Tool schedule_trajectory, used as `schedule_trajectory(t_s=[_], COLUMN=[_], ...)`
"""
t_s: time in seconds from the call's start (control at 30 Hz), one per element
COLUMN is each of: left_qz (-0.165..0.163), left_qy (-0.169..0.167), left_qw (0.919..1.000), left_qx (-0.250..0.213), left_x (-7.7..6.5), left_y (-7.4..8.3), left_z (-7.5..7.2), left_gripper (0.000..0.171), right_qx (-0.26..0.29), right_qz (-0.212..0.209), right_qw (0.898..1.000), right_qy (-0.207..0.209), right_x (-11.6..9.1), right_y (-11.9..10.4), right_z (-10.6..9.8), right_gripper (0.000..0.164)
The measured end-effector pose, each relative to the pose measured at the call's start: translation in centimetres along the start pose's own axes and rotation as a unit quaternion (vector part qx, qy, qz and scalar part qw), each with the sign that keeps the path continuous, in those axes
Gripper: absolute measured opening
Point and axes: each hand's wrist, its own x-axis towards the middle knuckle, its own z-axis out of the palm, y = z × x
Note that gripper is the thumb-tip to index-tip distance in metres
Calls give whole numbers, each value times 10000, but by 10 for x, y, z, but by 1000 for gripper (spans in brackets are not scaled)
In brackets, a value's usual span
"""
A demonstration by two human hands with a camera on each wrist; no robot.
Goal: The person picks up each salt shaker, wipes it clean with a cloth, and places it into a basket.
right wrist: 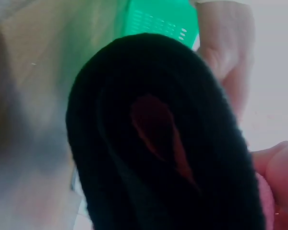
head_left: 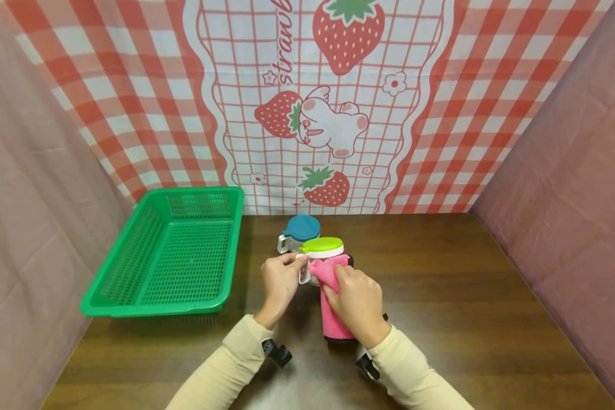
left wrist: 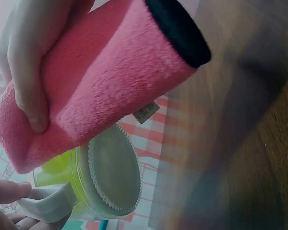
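Observation:
A clear jar with a lime-green lid (head_left: 324,245) is held up by its white handle (left wrist: 48,202), which my left hand (head_left: 281,283) grips. In the left wrist view the jar's ribbed round base (left wrist: 116,170) shows, tilted off the table. My right hand (head_left: 357,299) grips a folded pink towel (head_left: 333,313) with black edging, and the towel lies against the jar's side just under the lid. Its folded black edge (right wrist: 158,72) fills much of the right wrist view, hiding the jar there. Right behind stands a second jar with a blue lid (head_left: 303,227) and a white handle.
A green perforated plastic basket (head_left: 230,267) stands on the left of the brown wooden table (head_left: 441,307). A strawberry-print checked cloth (head_left: 420,142) hangs along the back, with pink curtains (head_left: 558,171) at both sides.

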Motion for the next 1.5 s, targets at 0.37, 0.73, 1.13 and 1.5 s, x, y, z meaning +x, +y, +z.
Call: schedule_trajectory(t_s=[0.37,0.73,1.13,1.5], left_qz=[-395,-674,-1015,-335], left_qy=[-24,-10,-52,182], left_qw=[9981,9937,9859,9982], left_qx=[-475,-898,-1331,-466], left_x=[0,5,11,4], left_y=[-5,-5,-10,-6], left_z=[-6,-8,-11,-5], left_gripper=[15,16,19,16], right_qx=[9,554,802,664], right_qz=[-191,223,638,626], right_qw=[9997,9980,9937,9950], right_qy=[-142,-218,-459,-399], right_x=[-22,-18,-3,16], right_y=[7,26,43,28], right_z=[4,3,-2,-15], right_gripper=[32,23,22,24])
